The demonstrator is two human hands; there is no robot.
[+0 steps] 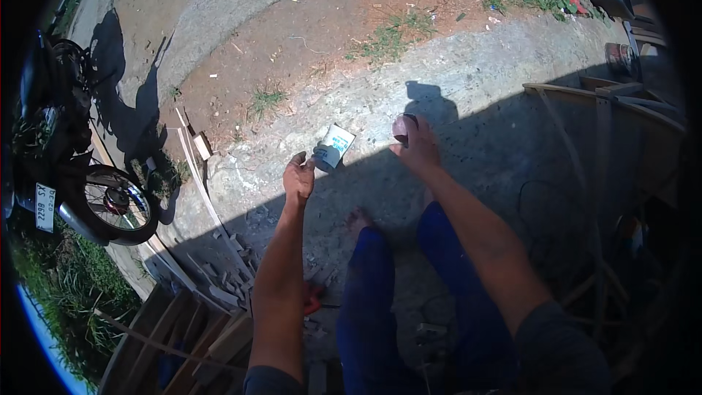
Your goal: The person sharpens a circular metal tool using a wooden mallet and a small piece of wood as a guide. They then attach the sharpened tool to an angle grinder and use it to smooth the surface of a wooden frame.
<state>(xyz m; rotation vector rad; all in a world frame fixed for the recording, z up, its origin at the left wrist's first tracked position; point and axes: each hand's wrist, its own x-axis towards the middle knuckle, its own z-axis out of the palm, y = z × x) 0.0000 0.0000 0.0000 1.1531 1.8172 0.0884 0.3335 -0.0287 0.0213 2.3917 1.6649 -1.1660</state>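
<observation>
My left hand (298, 177) hovers at the shadow edge, its fingers loosely bent and apart, with nothing visible in them. Just beyond its fingertips is a white packet (338, 137) with blue print, its lower part darkened. I cannot tell whether hand and packet touch. Farther right, my right hand (419, 148) is closed round a small container with a round, purplish-brown face (403, 129); the fingers hide much of its side. The shadow of that hand and container (431, 100) falls on the sunlit concrete beyond.
A parked motorcycle (110, 205) stands at the left. Wood strips (208, 197) and offcuts lie beside my left arm, with a red-handled tool (313, 298) near my leg. Wooden framing (603, 132) stands at right, near a tin (620, 58). My bare feet (358, 221) rest on shaded concrete.
</observation>
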